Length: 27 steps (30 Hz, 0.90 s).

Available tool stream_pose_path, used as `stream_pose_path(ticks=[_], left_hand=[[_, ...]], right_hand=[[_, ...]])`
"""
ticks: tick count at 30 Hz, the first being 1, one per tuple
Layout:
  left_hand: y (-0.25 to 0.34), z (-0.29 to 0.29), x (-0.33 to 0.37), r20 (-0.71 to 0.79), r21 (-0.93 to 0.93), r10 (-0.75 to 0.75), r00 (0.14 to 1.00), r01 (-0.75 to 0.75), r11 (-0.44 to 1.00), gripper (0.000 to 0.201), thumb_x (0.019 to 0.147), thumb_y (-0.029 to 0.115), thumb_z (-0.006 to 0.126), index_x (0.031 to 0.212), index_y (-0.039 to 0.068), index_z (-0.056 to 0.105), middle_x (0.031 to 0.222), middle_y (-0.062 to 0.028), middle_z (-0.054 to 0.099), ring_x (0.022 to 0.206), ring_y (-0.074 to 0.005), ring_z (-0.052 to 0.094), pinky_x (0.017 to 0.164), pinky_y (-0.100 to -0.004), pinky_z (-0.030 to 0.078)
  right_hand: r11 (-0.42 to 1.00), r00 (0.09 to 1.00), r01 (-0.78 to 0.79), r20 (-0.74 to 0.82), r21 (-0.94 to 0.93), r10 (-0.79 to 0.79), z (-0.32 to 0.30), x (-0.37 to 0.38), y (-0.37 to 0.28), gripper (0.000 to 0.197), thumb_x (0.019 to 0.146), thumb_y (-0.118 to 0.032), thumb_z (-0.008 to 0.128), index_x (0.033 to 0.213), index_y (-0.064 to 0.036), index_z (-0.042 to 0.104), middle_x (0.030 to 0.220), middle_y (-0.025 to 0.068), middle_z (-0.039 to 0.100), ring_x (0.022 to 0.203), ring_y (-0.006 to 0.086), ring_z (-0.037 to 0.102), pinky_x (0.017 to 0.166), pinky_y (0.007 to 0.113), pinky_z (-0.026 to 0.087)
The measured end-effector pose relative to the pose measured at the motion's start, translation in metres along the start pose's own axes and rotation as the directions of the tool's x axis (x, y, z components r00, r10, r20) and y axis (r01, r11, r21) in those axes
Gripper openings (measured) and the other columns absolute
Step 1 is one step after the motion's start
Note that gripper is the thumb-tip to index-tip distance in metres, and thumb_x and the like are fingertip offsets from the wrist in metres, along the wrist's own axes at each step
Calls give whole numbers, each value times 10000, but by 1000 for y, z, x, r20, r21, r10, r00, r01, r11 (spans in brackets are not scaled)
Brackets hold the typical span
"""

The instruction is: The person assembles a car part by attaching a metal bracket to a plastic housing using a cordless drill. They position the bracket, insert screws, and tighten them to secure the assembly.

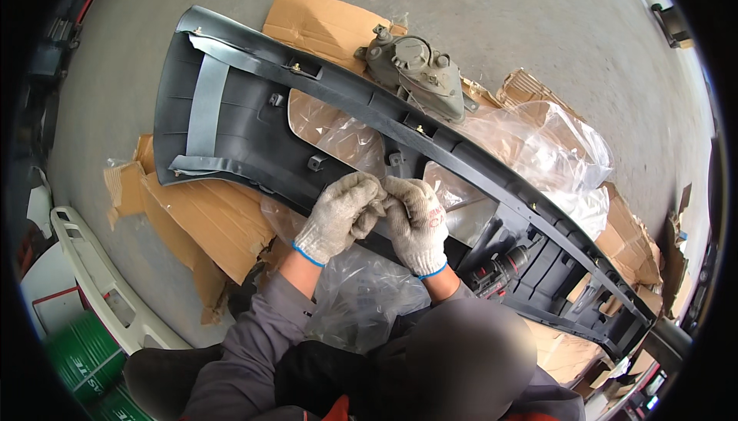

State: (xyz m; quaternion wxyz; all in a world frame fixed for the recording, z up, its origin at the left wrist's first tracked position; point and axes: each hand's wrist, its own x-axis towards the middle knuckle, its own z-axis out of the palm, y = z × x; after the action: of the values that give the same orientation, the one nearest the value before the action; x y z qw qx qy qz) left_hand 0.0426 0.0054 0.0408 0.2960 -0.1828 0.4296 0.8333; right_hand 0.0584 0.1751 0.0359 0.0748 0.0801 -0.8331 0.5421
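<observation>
Both my hands wear whitish knit gloves with blue cuffs and meet above the middle of a long dark grey vehicle bumper (250, 117), which lies with its hollow side up. My left hand (338, 212) is closed, its fingers bent against those of the right. My right hand (416, 221) is closed in a pinch. Whatever lies between the fingertips is too small and covered to name. A power drill (500, 267) rests in the bumper right of my right hand. Grey metal brackets (207, 102) and brass-coloured fasteners (296, 67) sit along the bumper.
Beyond the bumper lies a headlamp unit (419, 71) on cardboard (319, 21). Clear plastic wrap (538, 144) spreads at the right and under the bumper. Flattened cardboard (204, 221) lies at the left. A pale bumper-like part (104, 282) and a green drum (81, 356) stand lower left.
</observation>
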Motion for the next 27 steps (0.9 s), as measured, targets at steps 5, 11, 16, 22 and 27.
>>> stream_pose_path(ticks=[5,11,16,22,27], left_hand=[[-7,8,0,-78,20,16,997,-15,1000,176,1068,243,602,1040,75,646,815,-11,638,520,-56,500,419,-193,320],[-14,10,6,-29,38,15,999,-13,999,192,1071,255,586,1045,72,640,823,-15,643,536,-63,504,422,-188,314],[-10,6,6,-135,-29,-10,991,6,1000,176,1074,241,574,1023,82,629,820,-14,636,555,-56,503,429,-190,309],[-5,0,6,-102,68,39,994,-32,997,174,1073,220,578,1008,67,631,808,-17,645,552,-47,504,427,-183,298],[-5,-4,6,-102,45,30,994,-26,999,174,1071,214,580,1018,56,628,807,-21,646,549,-50,505,428,-182,304]], right_hand=[[953,975,-224,52,204,218,-8,-5,-7,330,917,13,654,1244,-26,683,1109,176,693,1030,370,683,897,425,555],[786,893,-421,56,453,446,-3,-14,8,295,1014,-62,631,1294,30,635,1083,100,714,1013,142,670,897,297,545],[713,803,-523,-11,467,596,12,-16,26,308,999,-76,652,1289,21,612,1007,85,699,895,131,650,804,285,541],[545,667,-551,-58,633,742,28,-1,45,350,969,-123,697,1260,36,584,940,78,693,736,114,607,635,268,502],[524,629,-587,-61,617,775,35,7,40,405,964,-132,685,1308,47,569,947,95,706,715,122,624,602,276,509]])
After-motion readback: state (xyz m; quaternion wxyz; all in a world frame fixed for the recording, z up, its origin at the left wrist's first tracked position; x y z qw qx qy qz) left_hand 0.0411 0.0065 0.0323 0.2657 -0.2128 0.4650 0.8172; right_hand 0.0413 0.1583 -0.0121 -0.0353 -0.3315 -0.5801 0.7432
